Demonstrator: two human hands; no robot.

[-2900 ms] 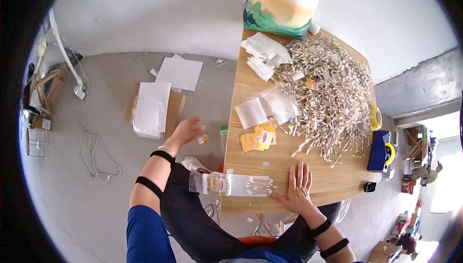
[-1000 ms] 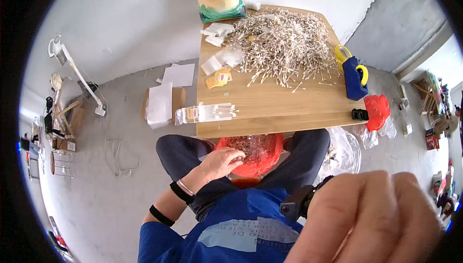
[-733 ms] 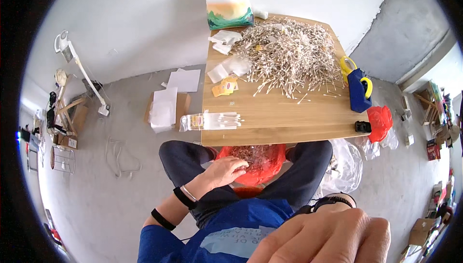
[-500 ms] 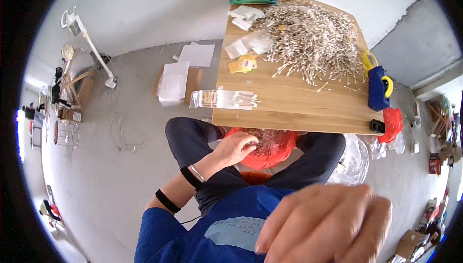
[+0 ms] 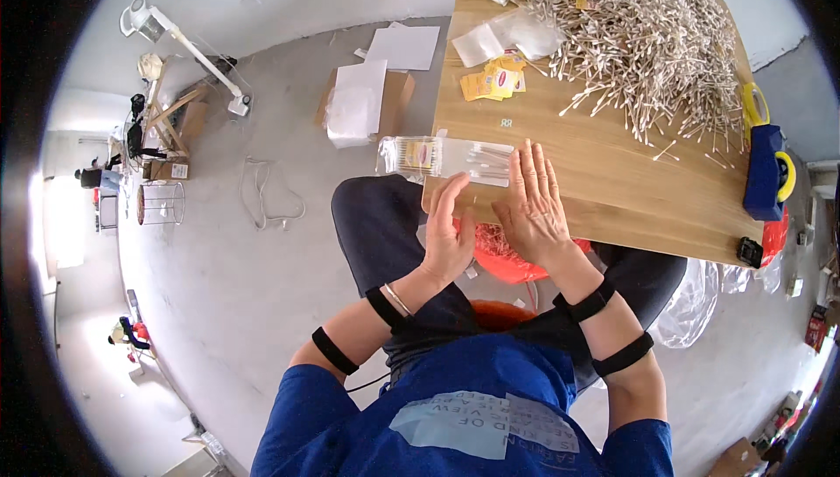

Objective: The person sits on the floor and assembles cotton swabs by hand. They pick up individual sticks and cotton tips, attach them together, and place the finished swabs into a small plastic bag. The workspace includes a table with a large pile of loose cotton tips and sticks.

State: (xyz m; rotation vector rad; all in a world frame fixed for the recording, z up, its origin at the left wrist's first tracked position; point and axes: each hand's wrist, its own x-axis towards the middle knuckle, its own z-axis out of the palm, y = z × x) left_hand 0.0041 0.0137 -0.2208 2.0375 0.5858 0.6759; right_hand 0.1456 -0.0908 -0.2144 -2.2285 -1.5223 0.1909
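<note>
A clear plastic packet (image 5: 451, 153) of cotton swabs lies along the table's near left edge. Loose swabs (image 5: 490, 160) lie at its right end. My right hand (image 5: 535, 207) is held flat with its fingers stretched, the fingertips beside those swab ends; whether they touch cannot be made out. Just below the packet, my left hand (image 5: 448, 236) has its fingers and thumb apart, holding nothing. Under the table edge, between my knees, a red plastic bag (image 5: 507, 265) is partly hidden by my hands and the tabletop.
A large heap of cotton swabs (image 5: 643, 48) covers the far right of the wooden table (image 5: 604, 188). Yellow cards (image 5: 494, 81) and clear bags (image 5: 507, 38) lie left of it. A blue tape dispenser (image 5: 765, 175) and a small black object (image 5: 750, 251) sit along the right edge.
My right hand has moved from close to the camera down to the swab ends. My left hand has risen from the red bag toward the packet. The view has shifted.
</note>
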